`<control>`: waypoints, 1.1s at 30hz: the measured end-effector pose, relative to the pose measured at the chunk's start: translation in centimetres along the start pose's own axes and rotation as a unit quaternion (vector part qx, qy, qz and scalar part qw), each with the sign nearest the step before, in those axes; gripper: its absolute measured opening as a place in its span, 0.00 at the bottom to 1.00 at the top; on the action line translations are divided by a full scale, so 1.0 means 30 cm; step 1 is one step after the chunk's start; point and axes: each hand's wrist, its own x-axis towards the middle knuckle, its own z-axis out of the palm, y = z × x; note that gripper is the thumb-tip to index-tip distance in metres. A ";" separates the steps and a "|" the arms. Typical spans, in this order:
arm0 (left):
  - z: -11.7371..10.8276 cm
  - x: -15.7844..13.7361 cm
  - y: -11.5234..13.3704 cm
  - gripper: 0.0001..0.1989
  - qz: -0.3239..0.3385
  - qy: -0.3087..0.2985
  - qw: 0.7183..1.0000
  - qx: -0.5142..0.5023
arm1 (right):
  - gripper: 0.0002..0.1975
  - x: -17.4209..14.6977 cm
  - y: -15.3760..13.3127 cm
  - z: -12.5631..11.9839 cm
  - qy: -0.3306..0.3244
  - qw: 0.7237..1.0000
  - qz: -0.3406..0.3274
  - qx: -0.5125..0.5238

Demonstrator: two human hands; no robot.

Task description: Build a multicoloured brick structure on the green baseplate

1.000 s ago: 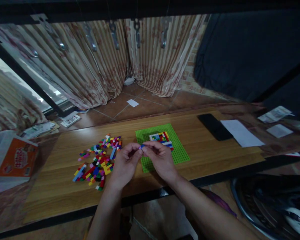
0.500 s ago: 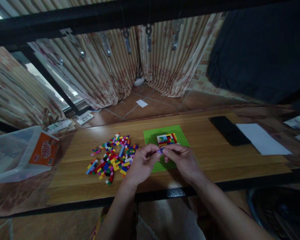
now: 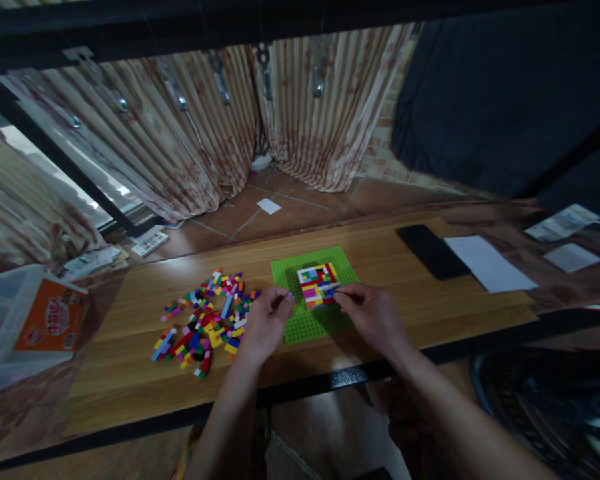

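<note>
Brick build [image 3: 314,275] sits on the green baseplate [image 3: 313,328], many pieces already joined; from the head view, plenty of loose bricks [image 3: 215,338] lie unplaced beyond its left. The left hand [image 3: 266,321] pinches a small bluish brick [image 3: 291,296]; the right hand [image 3: 379,318] reaches the build's edge, its grip unclear to me.

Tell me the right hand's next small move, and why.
Probably a gentle downward press with the right hand at the right side of the brick build: its fingertips are there, by a blue piece too small to tell whether it is seated. The left hand, a small purple piece at its fingertips, is apart from the build.
</note>
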 end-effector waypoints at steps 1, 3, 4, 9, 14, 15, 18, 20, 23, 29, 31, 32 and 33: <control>0.008 0.001 -0.006 0.08 0.005 -0.003 1.000 0.002 | 0.10 -0.001 -0.005 0.002 0.007 1.000 -0.005 -0.024; 0.023 0.005 -0.020 0.08 0.013 -0.012 1.000 0.001 | 0.10 -0.002 -0.017 0.009 0.016 0.998 -0.007 -0.062; 0.029 0.007 -0.027 0.08 0.016 -0.016 1.000 0.003 | 0.10 -0.002 -0.023 0.012 0.021 0.997 -0.006 -0.076; 0.048 0.014 -0.049 0.09 0.017 -0.026 0.999 0.013 | 0.10 -0.001 -0.039 0.033 0.046 0.990 -0.003 -0.136; 0.045 0.012 -0.031 0.08 0.019 -0.027 0.999 0.033 | 0.09 -0.002 -0.036 0.049 0.039 0.988 -0.035 -0.144; 0.045 0.011 -0.026 0.08 0.019 -0.027 0.999 0.036 | 0.09 -0.002 -0.033 0.049 0.036 0.989 -0.041 -0.140; 0.044 0.011 -0.018 0.08 0.017 -0.027 0.999 0.044 | 0.11 0.003 -0.025 0.041 0.022 0.989 -0.055 -0.138; 0.045 0.010 -0.014 0.08 0.018 -0.030 0.998 0.043 | 0.12 0.008 -0.022 0.032 0.006 0.988 -0.063 -0.139; 0.046 0.008 -0.009 0.07 0.016 -0.031 0.999 0.037 | 0.12 0.014 -0.022 0.019 -0.015 0.988 -0.069 -0.136; 0.048 0.008 -0.001 0.07 0.013 -0.029 0.999 0.038 | 0.10 0.022 -0.028 0.020 -0.013 0.988 -0.055 -0.141; 0.049 0.008 0.001 0.07 0.011 -0.030 0.999 0.034 | 0.10 0.024 -0.030 0.024 -0.012 0.988 -0.056 -0.144; 0.049 0.008 0.002 0.07 0.010 -0.032 0.999 0.035 | 0.10 0.026 -0.031 0.025 -0.011 0.988 -0.056 -0.143; 0.050 0.007 0.004 0.07 0.010 -0.032 0.999 0.036 | 0.10 0.028 -0.032 0.026 -0.010 0.988 -0.055 -0.142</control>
